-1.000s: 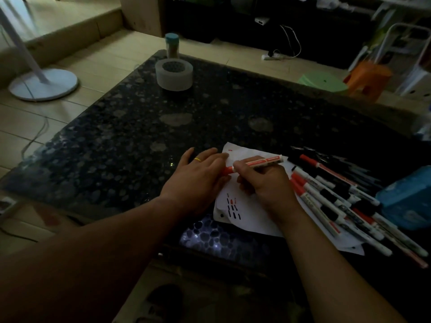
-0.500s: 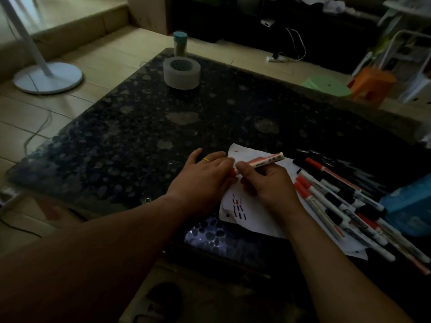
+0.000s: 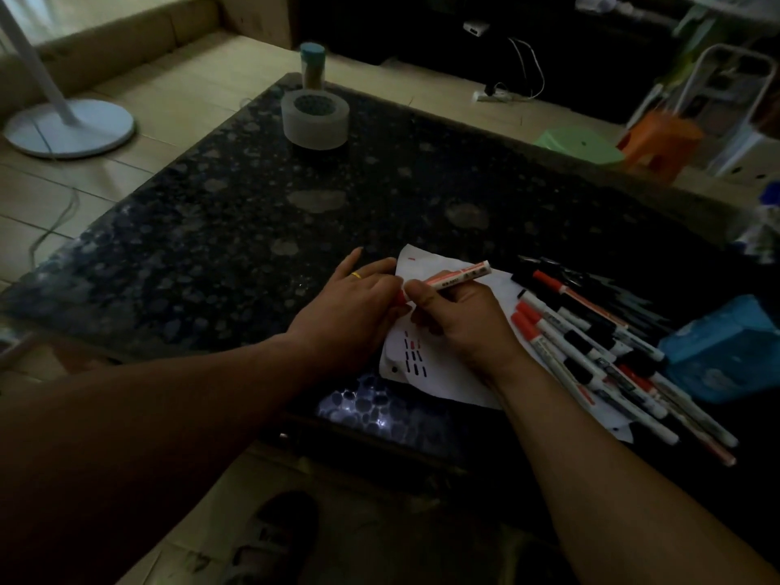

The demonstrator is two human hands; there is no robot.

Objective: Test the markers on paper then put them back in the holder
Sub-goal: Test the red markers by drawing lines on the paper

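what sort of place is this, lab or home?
Probably a home living room: a dark stone table, a standing fan base on the tiled floor, a green stool and an orange stool.

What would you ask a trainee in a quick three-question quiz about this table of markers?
1. True or false: the right hand grips the red marker by its barrel, while the left hand is at its cap end.
2. The loose markers lie: A) left of the paper; B) at its right side; C) standing in a cup.
3. Which two colours are the test strokes on the paper?
Key: 1 true; 2 B; 3 black and red.
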